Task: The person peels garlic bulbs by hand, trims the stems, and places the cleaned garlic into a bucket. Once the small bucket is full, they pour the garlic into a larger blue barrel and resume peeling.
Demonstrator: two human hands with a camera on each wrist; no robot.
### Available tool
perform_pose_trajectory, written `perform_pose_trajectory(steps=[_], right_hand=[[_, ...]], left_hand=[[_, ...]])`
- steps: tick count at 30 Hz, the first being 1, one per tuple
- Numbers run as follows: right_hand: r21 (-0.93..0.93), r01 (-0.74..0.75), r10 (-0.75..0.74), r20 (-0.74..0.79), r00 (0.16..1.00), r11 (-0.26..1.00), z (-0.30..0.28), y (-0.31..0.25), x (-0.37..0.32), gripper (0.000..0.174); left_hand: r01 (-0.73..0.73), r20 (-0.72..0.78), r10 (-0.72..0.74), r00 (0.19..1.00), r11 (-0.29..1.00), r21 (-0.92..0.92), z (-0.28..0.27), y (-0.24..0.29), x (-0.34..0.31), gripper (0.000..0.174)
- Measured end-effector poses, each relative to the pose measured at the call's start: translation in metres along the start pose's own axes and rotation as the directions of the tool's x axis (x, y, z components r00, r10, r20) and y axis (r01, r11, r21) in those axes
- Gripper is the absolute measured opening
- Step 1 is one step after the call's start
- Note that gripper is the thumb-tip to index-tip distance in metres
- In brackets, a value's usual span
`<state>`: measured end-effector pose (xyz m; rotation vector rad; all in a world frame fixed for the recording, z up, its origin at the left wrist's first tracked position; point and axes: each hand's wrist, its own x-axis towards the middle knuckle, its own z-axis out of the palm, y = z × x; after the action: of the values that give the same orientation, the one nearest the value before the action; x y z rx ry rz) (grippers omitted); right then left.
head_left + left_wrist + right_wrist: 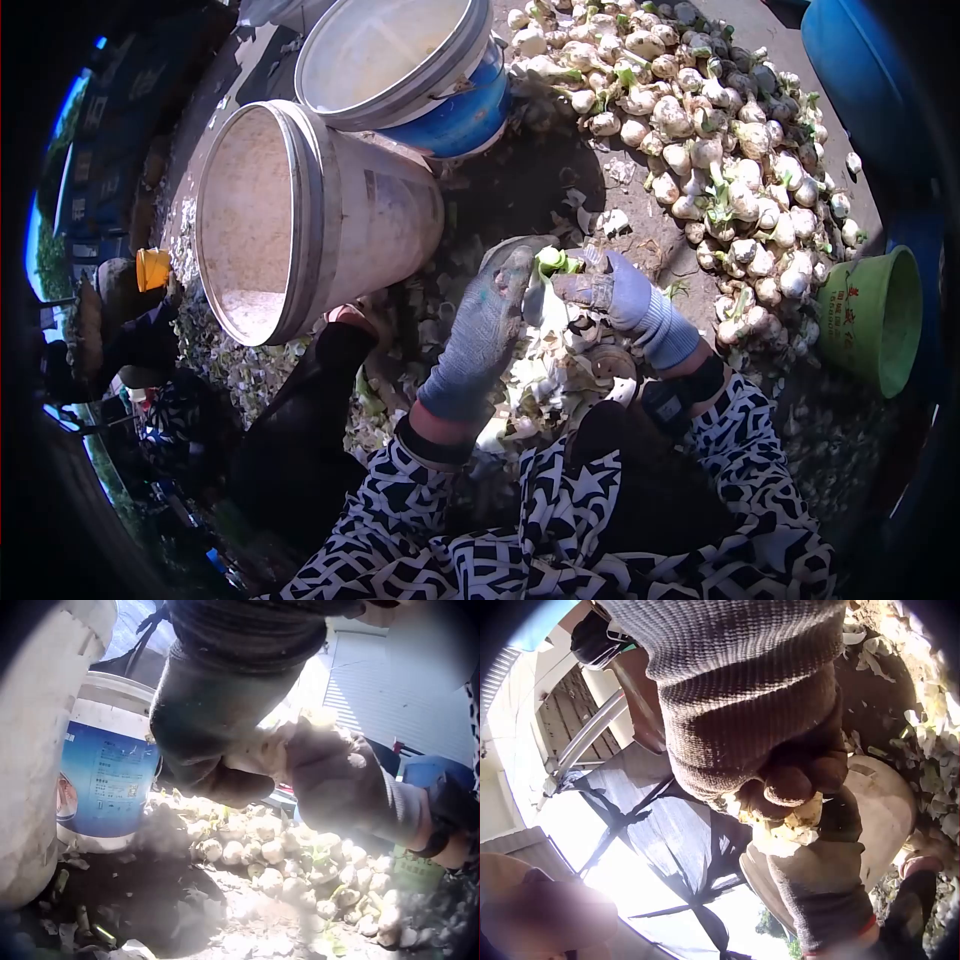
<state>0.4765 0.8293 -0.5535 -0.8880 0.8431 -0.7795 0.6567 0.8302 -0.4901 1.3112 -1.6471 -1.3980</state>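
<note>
Both hands wear grey knitted gloves with dirt-stained fingers and meet in front of the body. My left hand (497,300) grips a white bulb with a cut green stem (556,261), which pokes up between the hands. From the other side my right hand (628,298) has its fingers curled on the same bulb. Seen from the right wrist, those fingers pinch pale, yellowish skin (802,829) of the bulb, right against the left hand (817,870). The gloves hide most of the bulb. Below the hands lies a heap of pale peelings (545,385).
A big pile of white bulbs (690,130) covers the ground ahead and right. A white bucket (370,215) lies tipped at left, beside a blue-and-white bucket (450,115). At right are a green bucket (865,320) and a blue container (860,80). Another person sits at far left.
</note>
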Motion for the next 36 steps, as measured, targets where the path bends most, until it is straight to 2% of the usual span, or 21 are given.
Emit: perform_pose_trajectory(steps=[3,5,7,9,11,12,13,15,17,21,23,24,25,27,28,29,31,32,34,35,36], right_hand=[[-0.002,0.004,-0.004,0.004,1.0,1.0,-0.01,-0.001,0.001,0.023],[0.043,0.08,-0.078,-0.059,0.995,0.996,-0.002,-0.009,0.0,0.024],[-0.532,0.12,-0.166,-0.04,0.985,0.838,0.005,-0.026,-0.006,0.028],[-0.626,0.003,-0.106,-0.128,0.986,0.78,0.012,-0.037,-0.009,0.034],[-0.438,-0.032,-0.003,-0.08,0.997,0.898,0.007,-0.028,-0.006,0.034],[-0.288,0.12,-0.122,0.012,0.992,0.95,-0.005,-0.015,-0.004,0.029],[0.15,0.139,-0.14,-0.002,0.99,0.979,-0.007,-0.007,-0.004,0.021],[0.697,-0.05,0.112,-0.044,0.993,0.715,-0.01,0.004,-0.007,0.019],[0.7,-0.004,-0.059,0.066,0.996,0.714,-0.024,0.034,0.007,0.024],[0.616,0.008,-0.039,0.036,0.999,0.787,-0.021,0.04,0.008,0.025],[0.504,0.007,-0.03,0.036,0.999,0.864,-0.015,0.02,0.0,0.024],[0.699,-0.013,-0.033,0.052,0.998,0.715,-0.011,0.004,-0.006,0.022],[0.851,-0.036,-0.044,0.069,0.997,0.523,-0.01,-0.003,-0.009,0.02],[0.808,0.05,-0.098,0.009,0.995,0.587,-0.031,0.004,-0.024,0.02],[0.792,0.166,-0.204,-0.054,0.978,0.587,-0.047,0.015,-0.039,0.022],[0.769,0.278,-0.306,-0.112,0.945,0.576,-0.047,0.013,-0.048,0.023],[0.651,0.189,-0.221,-0.033,0.975,0.735,-0.038,-0.009,-0.074,0.025],[0.273,-0.371,0.377,0.031,0.926,0.888,-0.134,0.082,-0.09,0.053],[0.7,-0.08,0.072,0.041,0.997,0.71,-0.016,-0.003,-0.088,0.063],[-0.118,0.005,0.032,0.314,0.949,0.993,-0.009,-0.031,-0.062,0.032],[-0.38,0.308,-0.105,0.469,0.877,0.872,0.002,0.0,-0.039,0.041]], left_hand=[[0.23,0.064,-0.22,0.973,0.936,-0.268,-0.006,-0.006,-0.006,0.039],[0.198,0.046,-0.196,0.98,0.902,-0.383,0.0,-0.008,-0.005,0.041],[0.147,0.014,-0.163,0.987,0.85,-0.505,0.003,-0.02,-0.003,0.045],[0.14,0.0,-0.157,0.988,0.883,-0.449,0.002,-0.025,0.001,0.047],[0.212,0.121,-0.175,0.977,0.844,-0.492,-0.009,-0.023,-0.001,0.045],[0.312,0.207,-0.233,0.95,0.739,-0.597,-0.018,-0.019,-0.006,0.046],[0.239,0.205,-0.152,0.967,0.822,-0.517,-0.024,-0.011,-0.007,0.048],[0.063,0.212,0.134,0.968,0.688,-0.723,-0.022,-0.025,-0.001,0.05],[0.129,0.215,-0.024,0.976,0.862,-0.49,-0.025,-0.017,-0.001,0.047],[0.403,0.039,-0.439,0.897,0.78,-0.479,-0.006,-0.01,-0.011,0.04],[0.347,0.07,-0.408,0.91,0.658,-0.668,0.002,-0.024,-0.009,0.042],[0.05,-0.081,-0.132,0.988,0.769,-0.638,0.009,-0.024,-0.009,0.043],[-0.26,-0.212,0.167,0.963,0.786,-0.561,0.011,-0.023,-0.009,0.044],[0.009,-0.175,-0.164,0.971,0.754,-0.656,0.002,-0.02,0.002,0.046],[0.054,-0.014,-0.201,0.98,0.33,-0.943,-0.006,-0.02,0.006,0.047],[0.114,0.142,-0.154,0.978,-0.18,-0.977,-0.014,-0.02,0.009,0.049],[0.087,0.123,-0.214,0.969,-0.171,-0.981,-0.019,-0.018,0.01,0.052],[0.067,0.109,-0.243,0.964,-0.173,-0.983,-0.02,-0.017,0.01,0.052],[0.065,0.116,-0.275,0.955,-0.189,-0.98,-0.02,-0.012,0.011,0.052],[0.059,0.094,-0.292,0.952,-0.125,-0.99,-0.022,-0.011,0.01,0.052],[0.064,0.088,-0.278,0.957,-0.093,-0.994,-0.027,-0.007,0.01,0.052]])
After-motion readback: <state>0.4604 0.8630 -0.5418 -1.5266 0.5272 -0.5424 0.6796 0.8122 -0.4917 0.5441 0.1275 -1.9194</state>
